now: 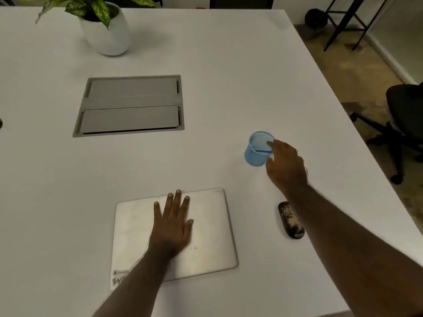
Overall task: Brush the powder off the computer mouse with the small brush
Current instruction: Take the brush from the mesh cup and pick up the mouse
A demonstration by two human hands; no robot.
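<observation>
My right hand [286, 167] reaching at the blue cup [256, 149].
Its fingers [273, 144] touch the rim, grasp unclear; left hand [172, 225] lies flat on the laptop [210, 229]; powdered mouse [290, 219] rests on the surface [229, 88] beside my right forearm.

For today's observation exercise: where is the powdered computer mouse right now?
In the head view, the computer mouse lies on the white table, right of the closed laptop and partly under the right forearm, nearer the person than the blue mesh cup.
</observation>
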